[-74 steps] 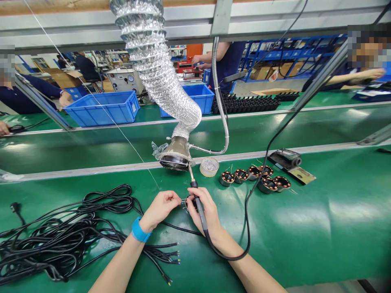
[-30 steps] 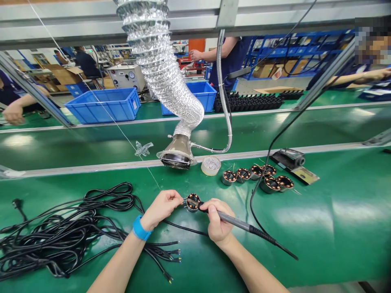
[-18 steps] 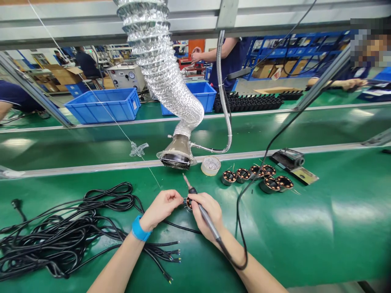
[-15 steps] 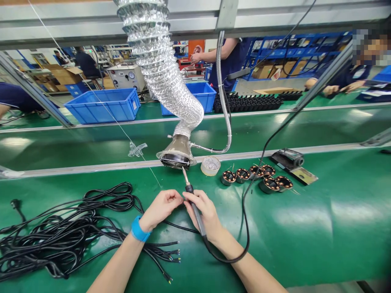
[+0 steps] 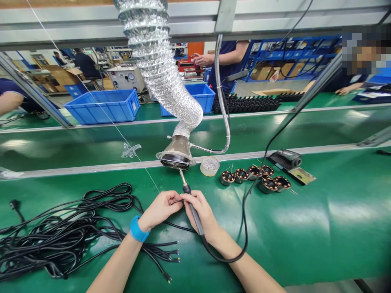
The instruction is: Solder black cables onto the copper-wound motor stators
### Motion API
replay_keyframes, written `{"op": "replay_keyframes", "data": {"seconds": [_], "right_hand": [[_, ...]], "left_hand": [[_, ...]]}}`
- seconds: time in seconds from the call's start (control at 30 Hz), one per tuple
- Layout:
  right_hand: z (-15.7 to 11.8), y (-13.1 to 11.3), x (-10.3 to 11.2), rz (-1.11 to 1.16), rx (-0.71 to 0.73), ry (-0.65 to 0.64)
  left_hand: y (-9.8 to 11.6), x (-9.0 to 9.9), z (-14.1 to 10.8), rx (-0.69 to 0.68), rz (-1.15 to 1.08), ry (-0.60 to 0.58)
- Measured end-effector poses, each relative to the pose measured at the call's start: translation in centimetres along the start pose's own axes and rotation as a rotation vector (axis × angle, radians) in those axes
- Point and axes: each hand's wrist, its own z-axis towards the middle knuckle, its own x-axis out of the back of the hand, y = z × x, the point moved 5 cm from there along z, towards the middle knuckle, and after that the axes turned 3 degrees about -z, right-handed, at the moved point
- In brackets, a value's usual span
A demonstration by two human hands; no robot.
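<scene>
My right hand (image 5: 200,211) is closed around the grey handle of a soldering iron (image 5: 195,217). Its metal tip points up and away, just below the fume extractor hood (image 5: 175,156). Close against it, my left hand (image 5: 163,209), wearing a blue wristband (image 5: 139,229), pinches a thin dark wire (image 5: 176,200) between thumb and fingers. The wire's far end is hidden by the right fingers. A black cable (image 5: 180,226) runs beneath both hands toward the right palm. Stripped cable ends (image 5: 174,256) with coloured wires lie by my left forearm.
Coiled black cables (image 5: 61,232) cover the left of the green bench. Several copper-wound stators (image 5: 269,184), a round tub (image 5: 209,166) and a soldering iron stand (image 5: 287,159) sit at right. A foil duct (image 5: 161,69) hangs overhead. Blue bins (image 5: 104,108) and co-workers are beyond.
A thin wire now shows between my hands, with the left fingers slightly more spread along it. The iron's tip has shifted a little left and toward me.
</scene>
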Motion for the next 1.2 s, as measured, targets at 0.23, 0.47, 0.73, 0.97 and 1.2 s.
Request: {"op": "replay_keyframes", "data": {"seconds": [0.23, 0.47, 0.73, 0.97, 1.2], "right_hand": [[0.5, 0.0, 0.3, -0.011, 0.011, 0.005], [0.6, -0.7, 0.2, 0.010, 0.052, -0.019], [0.2, -1.0, 0.0, 0.035, 0.092, -0.027], [0.1, -1.3, -0.1, 0.030, 0.148, -0.028], [-0.6, -0.5, -0.6, 0.022, 0.113, -0.038]], "left_hand": [[0.6, 0.2, -0.2, -0.066, 0.185, 0.056], [1.2, -0.1, -0.8, -0.152, 0.419, 0.162], [1.2, -0.1, -0.9, -0.130, 0.400, 0.144], [1.5, -0.1, -1.0, -0.135, 0.426, 0.120], [1.9, -0.1, -1.0, -0.125, 0.433, 0.107]]}}
